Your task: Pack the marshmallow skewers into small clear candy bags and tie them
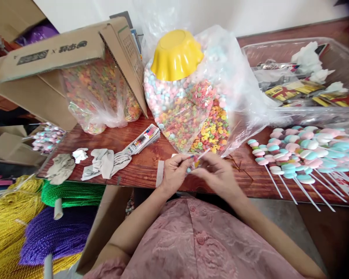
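Note:
My left hand (174, 172) and my right hand (216, 172) meet at the front edge of the wooden table (139, 166). Between their fingertips they pinch a thin white stick (202, 155) with small coloured candy rings on it. Just behind the hands stands a big clear bag of pastel marshmallows and coloured rings (189, 116), with a yellow bowl (176, 54) upside down on top. To the right lies a pile of finished marshmallow sticks (296, 155), sticks pointing toward me.
A tipped cardboard box (66, 50) with a bag of coloured rings (99, 100) stands at the left. Crumpled cloth gloves (104, 162) and a flat packet (142, 141) lie in front. A clear bin (308, 77) sits at the back right. Yellow, green and purple cord bundles (31, 224) lie lower left.

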Demonstrator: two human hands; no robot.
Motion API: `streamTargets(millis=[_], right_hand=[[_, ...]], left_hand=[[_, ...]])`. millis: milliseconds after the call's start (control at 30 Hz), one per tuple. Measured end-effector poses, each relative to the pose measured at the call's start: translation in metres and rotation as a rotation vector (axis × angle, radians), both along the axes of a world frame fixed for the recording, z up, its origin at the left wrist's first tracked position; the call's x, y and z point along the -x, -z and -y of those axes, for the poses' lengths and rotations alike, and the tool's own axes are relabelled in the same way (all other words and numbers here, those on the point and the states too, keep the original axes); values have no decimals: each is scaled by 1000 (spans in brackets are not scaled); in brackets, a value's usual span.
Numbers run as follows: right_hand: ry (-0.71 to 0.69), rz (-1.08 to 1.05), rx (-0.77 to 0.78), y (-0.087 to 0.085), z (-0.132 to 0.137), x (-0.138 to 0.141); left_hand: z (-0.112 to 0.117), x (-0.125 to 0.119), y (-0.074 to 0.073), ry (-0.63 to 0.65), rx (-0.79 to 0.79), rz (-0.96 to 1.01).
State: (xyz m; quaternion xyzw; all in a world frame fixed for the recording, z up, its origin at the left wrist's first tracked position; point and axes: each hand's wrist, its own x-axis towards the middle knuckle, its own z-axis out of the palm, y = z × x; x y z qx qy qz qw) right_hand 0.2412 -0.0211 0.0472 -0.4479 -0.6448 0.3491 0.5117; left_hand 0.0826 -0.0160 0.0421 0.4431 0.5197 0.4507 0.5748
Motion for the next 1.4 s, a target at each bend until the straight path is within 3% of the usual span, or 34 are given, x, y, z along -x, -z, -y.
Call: streamTargets(millis=[100,267,467,533,600,700,800,900,967,1067,1167,1200,1267,1333,1400], right_hand=[[62,-94,37,10,5,11],[79,11,-158,12,1,14],[229,-109,-95,19,-4,21],[198,50,-290,18,-6,11],[66,373,-581,13,-6,-6],[-117,769,-845,5,1,-28],[-152,851,-896,1,11,-35],[-213,904,-741,5,21,-32],[-238,918,-484,9,27,-28],[-271,762,-1,15,34,-23],[-362,461,372,16,40,-25],[-363,389,396,14,42,-30],[-280,365,251,10,45,-51],[-120,510,-52,5,46,-86],[26,836,-259,0,43,-127]], left_hand=[[6,-5,2,41,1,77],[11,-4,2,251,146,281],[3,8,-1,428,315,51],[-1,15,-1,455,342,37],[-4,21,-1,517,349,106],[-8,28,-2,760,423,255],[-8,29,-5,1027,518,247],[-4,28,-10,1180,388,-29],[2,27,-14,1146,76,-417],[14,24,-16,973,-587,-988],[22,20,-11,901,-1014,-1180],[23,19,-8,881,-1060,-1164],[20,17,-5,827,-995,-1041],[16,17,-5,744,-780,-841],[13,18,-7,665,-481,-626]])
